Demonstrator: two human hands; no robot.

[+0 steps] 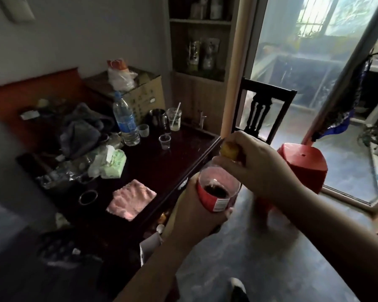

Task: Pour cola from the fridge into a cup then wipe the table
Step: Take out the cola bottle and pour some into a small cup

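Left-centre of frame: pink cloth (pixel 131 199) lies flat on the dark table (pixel 177 158) near its front edge, w/ a water bottle (pixel 126 120) & a small clear cup (pixel 164 142) upright higher up, well apart from it. Centre: left hand (pixel 191 214) wraps round the cola bottle (pixel 217 189) at its red label, just off the table's right edge. Just above & right, right hand (pixel 258 164) curls its fingers over the yellow cap (pixel 228 151) on the bottle's top; red stool (pixel 303 168) further right.

Cola bottle (pixel 216 190) — red label, partly full, cap (pixel 228 150) seemingly yellow; clear cup (pixel 164 142) upright on table (pixel 183 155).
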